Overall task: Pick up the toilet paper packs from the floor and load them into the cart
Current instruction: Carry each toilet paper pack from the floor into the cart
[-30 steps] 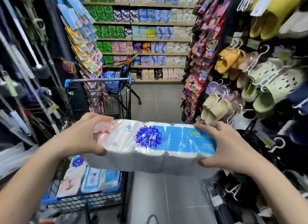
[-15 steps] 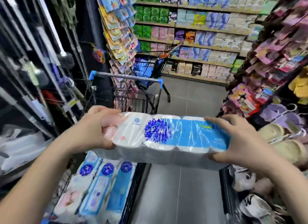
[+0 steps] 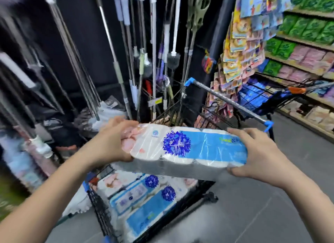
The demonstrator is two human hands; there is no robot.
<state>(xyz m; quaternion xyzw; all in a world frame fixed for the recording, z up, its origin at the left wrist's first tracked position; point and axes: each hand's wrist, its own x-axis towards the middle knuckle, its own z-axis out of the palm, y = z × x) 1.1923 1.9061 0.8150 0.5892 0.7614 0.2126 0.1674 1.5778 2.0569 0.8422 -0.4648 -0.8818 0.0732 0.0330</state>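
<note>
Both hands hold one toilet paper pack (image 3: 186, 148) roughly level above the shopping cart (image 3: 100, 211), clear of the load below it. The left hand (image 3: 110, 141) grips the pack's pink-printed end with its fingers curled over the top. The right hand (image 3: 256, 152) clasps the blue-printed end, fingers over the top and thumb under the lower corner. The pack is wrapped in clear film and has a dark blue flower emblem near its middle. It lies on the near side of the cart's grey handle bar (image 3: 229, 102), which has blue end caps.

Inside the cart, directly under the held pack, more toilet paper packs (image 3: 144, 197) of the same design lie flat, side by side. Beyond the cart stands a dark rack of mop and broom handles (image 3: 153, 62). Colourful hanging packets (image 3: 242, 49) hang to the right of the cart. Farther right of it, a second cart (image 3: 262, 99) with an orange-tipped handle stands before shelves (image 3: 307, 49) of packaged tissue. Grey floor tiles (image 3: 271, 206) lie right of the cart.
</note>
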